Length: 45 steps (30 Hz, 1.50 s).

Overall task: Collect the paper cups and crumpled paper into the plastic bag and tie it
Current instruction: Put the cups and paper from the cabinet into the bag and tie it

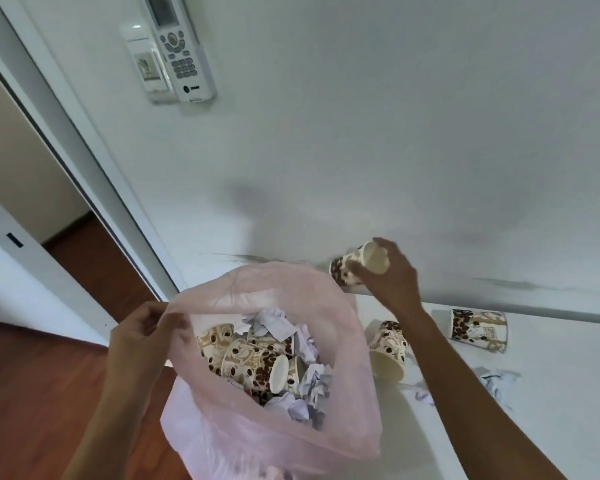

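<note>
- Translucent pink plastic bag (274, 441): we hold it at the near edge of the white tabletop (551, 393), mouth up and spread wide, so that anything lifted off the surface has only a short way to drop.
- Left hand (142, 337): pinched shut on the bag's left rim, which we judge keeps the opening taut and stops the thin film folding in on itself.
- Right hand (392, 275): closed around a coffee-bean-printed paper cup (352, 268), carried tilted with its cream-coloured inside showing, above the far edge of the tabletop near the white wall (395, 116) and just beyond the bag's rim.
- Contents of the bag: several printed paper cups (253, 362) lying on their sides among pale crumpled paper (312, 386); it looks well filled yet still has room.
- Still out on the tabletop: one tipped paper cup (388, 351) just beside the bag, another cup lying on its side (478, 329) farther right, and crumpled paper scraps (499, 384) near the right forearm.
- Progress, as we judge it: collecting is well along but unfinished, and tying is not yet begun.
- Wall-mounted white remote control (182, 46): upper left, no part of the job.
</note>
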Motion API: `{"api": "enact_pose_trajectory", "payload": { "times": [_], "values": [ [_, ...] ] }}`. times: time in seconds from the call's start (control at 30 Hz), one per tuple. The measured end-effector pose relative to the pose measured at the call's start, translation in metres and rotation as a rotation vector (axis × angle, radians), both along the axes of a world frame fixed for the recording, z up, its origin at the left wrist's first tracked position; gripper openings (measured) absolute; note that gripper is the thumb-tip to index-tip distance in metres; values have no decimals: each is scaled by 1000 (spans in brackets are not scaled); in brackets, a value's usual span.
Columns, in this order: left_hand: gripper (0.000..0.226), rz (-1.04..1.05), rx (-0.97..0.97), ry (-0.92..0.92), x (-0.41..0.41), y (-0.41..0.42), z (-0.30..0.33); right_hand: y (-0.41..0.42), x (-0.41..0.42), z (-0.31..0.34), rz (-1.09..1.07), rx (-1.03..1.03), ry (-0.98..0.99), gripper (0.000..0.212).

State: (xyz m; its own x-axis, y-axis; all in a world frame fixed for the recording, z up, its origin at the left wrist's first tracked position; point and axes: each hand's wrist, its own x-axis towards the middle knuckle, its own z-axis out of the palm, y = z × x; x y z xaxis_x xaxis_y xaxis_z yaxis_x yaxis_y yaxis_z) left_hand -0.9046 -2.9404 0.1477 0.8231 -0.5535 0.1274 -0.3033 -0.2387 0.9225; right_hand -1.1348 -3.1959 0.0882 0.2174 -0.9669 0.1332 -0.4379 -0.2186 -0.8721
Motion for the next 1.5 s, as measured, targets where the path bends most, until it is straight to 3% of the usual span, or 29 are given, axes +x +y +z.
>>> {"api": "enact_pose_trajectory", "payload": {
  "times": [0.13, 0.43, 0.5, 0.6, 0.67, 0.73, 0.8, 0.87, 1.0, 1.07, 1.2, 1.27, 1.5],
  "values": [
    [15, 22, 1, 4, -2, -9, -1, 56, -6, 57, 209, 30, -200, 60],
    [14, 36, 19, -29, -16, -28, 2, 133, 58, 39, 632, 147, 89, 107],
    [13, 44, 32, -61, -15, -28, 3, 130, 54, 40, 681, 184, 67, 94],
    [11, 80, 28, -86, -10, -27, 3, 118, 32, 44, 664, 174, 40, 50],
    [11, 94, 18, -80, -8, -26, 2, 105, 13, 48, 554, 91, -34, 25],
    [9, 110, 3, -54, -6, -23, 3, 82, -9, 49, 307, -59, -110, 7],
    [9, 152, -8, -39, -1, -19, 3, 49, -26, 33, 44, -166, 13, 9],
    [9, 203, -23, -18, 5, -14, 2, 20, -35, 12, -17, -155, 256, 13],
    [9, 242, -21, 3, 11, -8, 2, -2, -25, -22, 515, 8, 594, 42],
    [10, 241, -11, -2, 10, -9, 0, 6, -11, -24, 732, 42, 758, 40],
    [11, 217, -35, 11, 8, -10, -3, 19, 8, -44, 758, -6, 1027, 46],
    [10, 196, -49, 6, 4, -11, -2, 22, 10, -60, 736, -112, 1068, 40],
    [13, 59, -52, -41, -16, -33, 3, 14, -4, -47, 525, -18, 792, 32]
  ]
}}
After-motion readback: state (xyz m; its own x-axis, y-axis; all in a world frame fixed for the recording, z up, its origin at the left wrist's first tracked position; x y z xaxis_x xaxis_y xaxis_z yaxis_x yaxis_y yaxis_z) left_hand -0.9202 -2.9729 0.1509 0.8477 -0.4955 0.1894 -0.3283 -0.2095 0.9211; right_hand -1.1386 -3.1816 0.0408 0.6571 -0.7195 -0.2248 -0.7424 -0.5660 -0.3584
